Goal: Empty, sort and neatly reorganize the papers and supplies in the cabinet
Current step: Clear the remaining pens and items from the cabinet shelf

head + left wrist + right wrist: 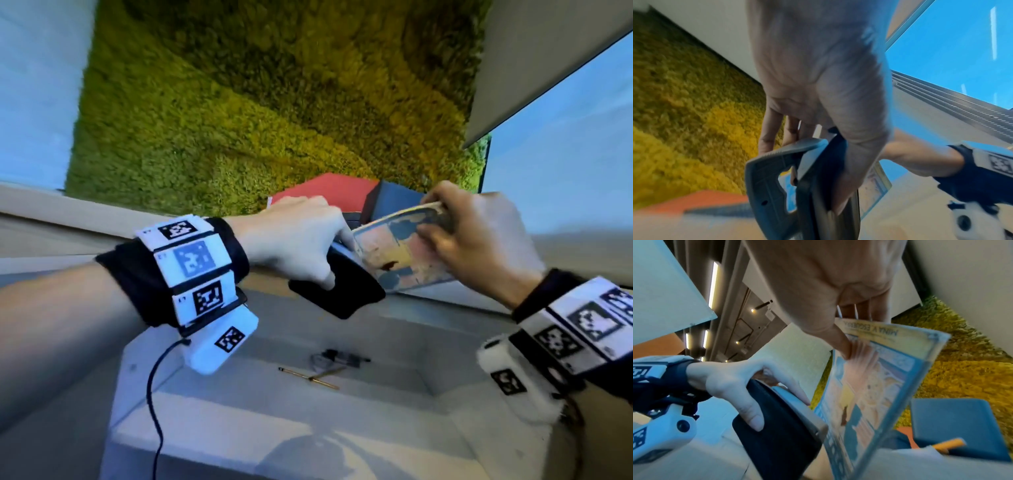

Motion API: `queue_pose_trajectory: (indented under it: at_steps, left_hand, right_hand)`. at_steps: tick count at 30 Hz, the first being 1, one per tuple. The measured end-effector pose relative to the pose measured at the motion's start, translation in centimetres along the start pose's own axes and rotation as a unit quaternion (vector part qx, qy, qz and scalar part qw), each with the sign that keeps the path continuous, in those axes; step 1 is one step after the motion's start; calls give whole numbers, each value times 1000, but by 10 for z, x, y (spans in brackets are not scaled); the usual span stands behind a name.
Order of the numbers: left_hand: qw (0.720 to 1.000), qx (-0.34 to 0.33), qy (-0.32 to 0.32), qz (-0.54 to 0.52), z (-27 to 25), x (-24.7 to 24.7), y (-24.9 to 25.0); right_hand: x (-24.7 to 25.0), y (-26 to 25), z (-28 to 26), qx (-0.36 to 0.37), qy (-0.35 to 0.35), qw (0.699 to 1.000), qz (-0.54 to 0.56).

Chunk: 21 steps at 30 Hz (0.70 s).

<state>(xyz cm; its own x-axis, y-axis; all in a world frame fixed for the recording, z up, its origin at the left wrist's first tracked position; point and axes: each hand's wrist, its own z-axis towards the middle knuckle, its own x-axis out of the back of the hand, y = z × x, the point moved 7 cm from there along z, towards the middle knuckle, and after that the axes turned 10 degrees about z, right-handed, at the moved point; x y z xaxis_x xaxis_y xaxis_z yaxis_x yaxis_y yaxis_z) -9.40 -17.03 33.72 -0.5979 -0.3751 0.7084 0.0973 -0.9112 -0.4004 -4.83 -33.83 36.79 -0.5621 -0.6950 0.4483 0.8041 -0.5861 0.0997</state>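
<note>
Wrist bands printed with black-and-white square markers circle both forearms nearest the head camera, each carrying a white camera housing. Left hand [301, 240] curls its fingers and thumb around a dark grey and black handled tool [339, 291], probably a heavy stapler or punch, its kind uncertain; the thumb lies along the black side. Right hand [479, 236] pinches the top edge of an illustrated booklet [400, 253], thumb on the cover and fingers behind. The booklet stands tilted just beside the tool, its lower edge close to the tool's front end; whether they touch cannot be told. On the cover's yellow band, seen upside down from the right wrist, the words "MINA V. ESGUERRA" can be partly read. Behind the booklet lie a red folder [329, 192] and a dark blue box [394, 195]. Below the hands, an open white drawer [239, 394] holds two crossed pencils [311, 377] and small dark clips [339, 358]. A green and yellow mossy wall [257, 102] fills the background.
</note>
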Motion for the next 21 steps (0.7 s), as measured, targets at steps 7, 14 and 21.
queue_pose_trajectory:
  at_steps: [7,14,21]
  left_hand:
    - [987,114,74,83,23,42,-100]
    - [959,124,16,255,47,-16,-160]
    - [941,40,-49,333,63,-106,-177]
  right_hand:
    - [-21,-16,76,6,62,996,60]
    - [-121,-71,130,75,12,997,-26]
    - [-211,-89,155,14,-191,980,-59]
